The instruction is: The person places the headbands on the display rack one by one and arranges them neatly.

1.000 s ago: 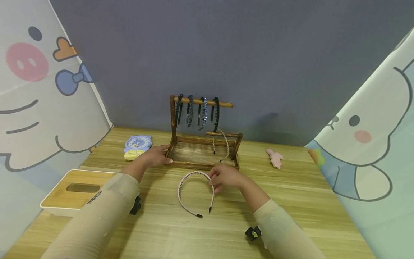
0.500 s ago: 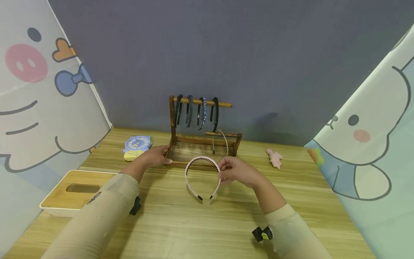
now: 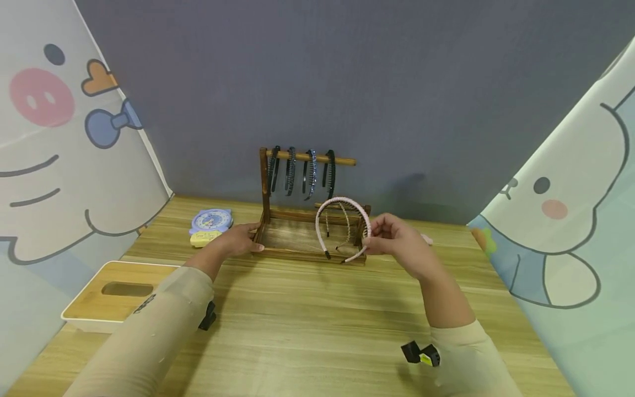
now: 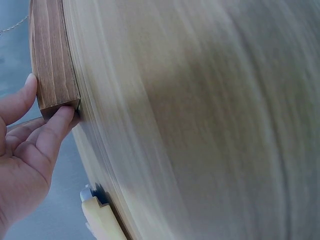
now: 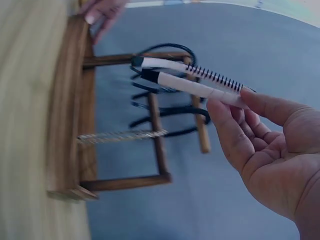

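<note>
My right hand (image 3: 401, 245) pinches one side of a pale pink headband (image 3: 342, 199) between thumb and fingers. The headband is held up in front of the right end of a wooden headband rack (image 3: 297, 253), its dark tips pointing down. Its toothed inner side shows in the right wrist view. My left hand (image 3: 236, 240) holds the rack's left end, with thumb and fingers on the wooden corner (image 4: 52, 65) in the left wrist view. Several dark headbands (image 3: 312, 171) hang on the upper bar. A thin braided headband (image 5: 120, 136) hangs on the lower bar.
A blue clock (image 3: 212, 220) and a yellow block-like piece (image 3: 204, 238) lie left of the rack. A white box with a wooden lid (image 3: 99, 300) stands near the left forearm. Mostly hidden behind the right hand is a small pink item (image 3: 426, 239). A grey wall rises behind.
My right hand has carried the pink headband up from the table in front, away from me and to the right, to the rack's right end. The left hand has stayed on the rack.
</note>
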The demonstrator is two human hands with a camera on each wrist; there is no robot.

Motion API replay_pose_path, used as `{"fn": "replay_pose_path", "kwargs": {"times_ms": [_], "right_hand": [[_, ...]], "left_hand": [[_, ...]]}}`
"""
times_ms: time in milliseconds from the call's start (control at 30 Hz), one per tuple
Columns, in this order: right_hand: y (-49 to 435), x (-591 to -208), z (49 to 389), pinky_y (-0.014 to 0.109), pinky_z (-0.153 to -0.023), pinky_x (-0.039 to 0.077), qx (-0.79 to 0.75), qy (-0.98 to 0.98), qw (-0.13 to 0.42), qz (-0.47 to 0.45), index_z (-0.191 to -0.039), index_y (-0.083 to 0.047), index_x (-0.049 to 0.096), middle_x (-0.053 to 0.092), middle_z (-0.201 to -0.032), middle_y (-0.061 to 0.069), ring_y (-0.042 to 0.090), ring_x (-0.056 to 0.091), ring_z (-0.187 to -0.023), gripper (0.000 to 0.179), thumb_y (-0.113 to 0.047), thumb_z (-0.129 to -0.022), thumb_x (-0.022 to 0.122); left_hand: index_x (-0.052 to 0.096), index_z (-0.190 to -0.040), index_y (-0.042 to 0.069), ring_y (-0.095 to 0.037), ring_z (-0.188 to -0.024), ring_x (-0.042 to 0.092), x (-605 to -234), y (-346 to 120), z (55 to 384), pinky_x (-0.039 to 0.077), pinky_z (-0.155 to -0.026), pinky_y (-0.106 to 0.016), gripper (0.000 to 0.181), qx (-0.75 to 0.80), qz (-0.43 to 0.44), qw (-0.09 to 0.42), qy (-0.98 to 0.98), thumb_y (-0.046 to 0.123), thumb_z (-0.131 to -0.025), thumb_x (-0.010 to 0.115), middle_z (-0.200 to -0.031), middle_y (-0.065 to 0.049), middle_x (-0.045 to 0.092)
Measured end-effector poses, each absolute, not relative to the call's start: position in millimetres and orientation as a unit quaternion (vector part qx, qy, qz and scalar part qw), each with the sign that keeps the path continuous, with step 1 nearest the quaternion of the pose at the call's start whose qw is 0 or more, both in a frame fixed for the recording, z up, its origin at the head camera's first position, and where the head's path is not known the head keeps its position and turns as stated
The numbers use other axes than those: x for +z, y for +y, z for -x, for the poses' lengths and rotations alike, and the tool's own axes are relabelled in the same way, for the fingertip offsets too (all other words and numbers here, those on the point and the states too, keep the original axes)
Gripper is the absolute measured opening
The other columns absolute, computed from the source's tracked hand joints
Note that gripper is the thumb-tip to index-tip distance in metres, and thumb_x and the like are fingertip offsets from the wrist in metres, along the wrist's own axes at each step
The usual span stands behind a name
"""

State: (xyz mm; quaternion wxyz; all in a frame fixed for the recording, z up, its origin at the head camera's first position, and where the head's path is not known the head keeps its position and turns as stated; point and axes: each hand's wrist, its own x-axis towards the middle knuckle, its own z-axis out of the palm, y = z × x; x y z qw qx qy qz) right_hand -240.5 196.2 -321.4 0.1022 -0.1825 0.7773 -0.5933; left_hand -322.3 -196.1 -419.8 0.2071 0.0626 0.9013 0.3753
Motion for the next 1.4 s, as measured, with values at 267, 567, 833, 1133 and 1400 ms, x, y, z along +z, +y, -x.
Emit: {"fn": "replay_pose_path", "kwargs": {"times_ms": [267,567,833,1133,1400], "right_hand": [[213,-305,240,0.034,-0.081,0.059,-0.633,0.75,-0.056,0.183,-0.108,0.003,0.051,0.059,-0.093,0.007,0.017,0.067,-0.084,0.023,-0.004,-0.092,0.067],[211,-311,254,0.028,-0.086,0.057,-0.608,0.773,-0.136,0.12,-0.107,-0.004,0.05,0.057,-0.097,0.006,0.014,0.063,-0.091,0.025,-0.013,-0.092,0.069],[203,-330,270,0.019,-0.081,0.055,-0.547,0.818,-0.162,0.07,-0.113,-0.004,0.05,0.058,-0.099,0.004,0.013,0.061,-0.095,0.037,-0.028,-0.092,0.07],[198,-347,282,0.035,-0.087,0.046,-0.49,0.859,-0.145,0.041,-0.109,-0.011,0.052,0.058,-0.105,0.003,0.019,0.054,-0.101,0.034,-0.034,-0.092,0.07],[195,-372,290,0.04,-0.088,0.046,-0.469,0.875,-0.115,0.042,-0.112,-0.012,0.052,0.06,-0.109,0.006,0.024,0.057,-0.105,0.033,-0.034,-0.093,0.068]], "left_hand": [[0.011,-0.159,0.008,-0.044,-0.143,0.03,-420,-196,323,0.036,-0.111,-0.057,0.083,0.378,-0.06,0.21,0.9,0.022,-0.097,0.063,-0.157,-0.027,0.028],[0.011,-0.159,0.007,-0.045,-0.142,0.03,-422,-197,324,0.036,-0.111,-0.057,0.083,0.372,-0.064,0.21,0.902,0.023,-0.097,0.064,-0.156,-0.027,0.028],[0.012,-0.159,0.008,-0.044,-0.141,0.033,-422,-197,323,0.036,-0.111,-0.056,0.083,0.374,-0.063,0.204,0.902,0.023,-0.096,0.064,-0.155,-0.028,0.031],[0.012,-0.159,0.008,-0.044,-0.141,0.033,-420,-196,322,0.036,-0.111,-0.056,0.083,0.371,-0.06,0.204,0.904,0.023,-0.096,0.064,-0.155,-0.027,0.031],[0.012,-0.159,0.007,-0.044,-0.141,0.033,-421,-196,323,0.036,-0.111,-0.056,0.082,0.373,-0.06,0.202,0.904,0.023,-0.096,0.064,-0.155,-0.027,0.031]]}}
